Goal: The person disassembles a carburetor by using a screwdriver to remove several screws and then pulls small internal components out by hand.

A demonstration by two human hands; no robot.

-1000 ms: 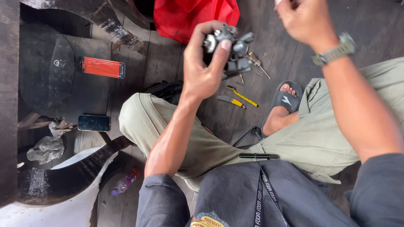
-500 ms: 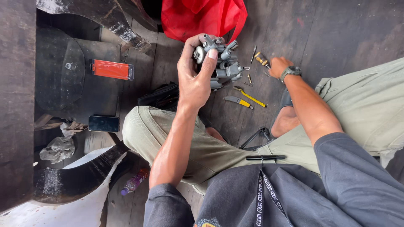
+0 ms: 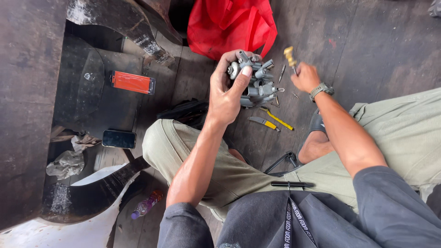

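Head view: left hand point(image 3: 225, 92) grips carburetor point(image 3: 257, 80) — right hand point(image 3: 305, 77) clasps screwdriver point(image 3: 290, 57).

Left hand point(image 3: 226, 92) raised, clenched; right hand point(image 3: 305, 77) fisted.

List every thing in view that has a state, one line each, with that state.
Left hand: closed around the carburetor, lifted off the floor.
Carburetor: held up, clear of the floor.
Right hand: gripping a screwdriver.
Screwdriver: held, yellowish handle up.
Red bag: slumped on the floor.
Phone: lying flat, screen dark.
Orange case: lying flat, closed.
Bottle: lying on its side.
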